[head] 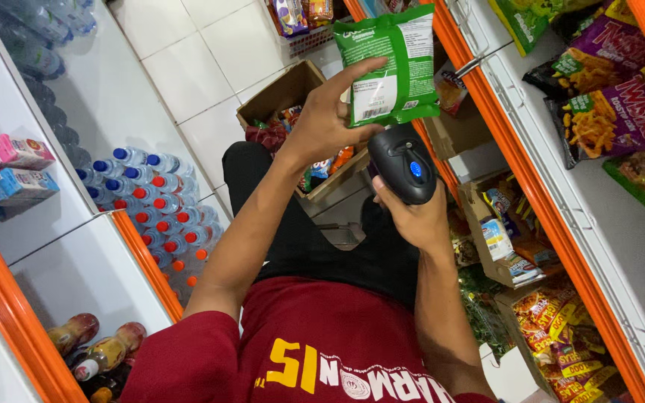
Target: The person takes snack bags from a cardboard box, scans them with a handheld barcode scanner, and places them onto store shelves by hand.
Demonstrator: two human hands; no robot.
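Observation:
My left hand (326, 119) holds up a green snack packet (391, 63) by its lower edge, back side with the white label patch facing me. Just below it, my right hand (412, 213) grips a black handheld scanner (406, 163) with a blue button, its head pointing up at the packet's lower part. Under both hands, an open cardboard box (289, 89) with several colourful snack packs sits on the white tiled floor.
A white and orange shelf (554, 224) on the right carries purple and green snack bags and small boxes of goods. On the left, shrink-wrapped water bottles (158, 201) with blue and red caps stand beside another shelf unit (76, 269). My knees fill the middle.

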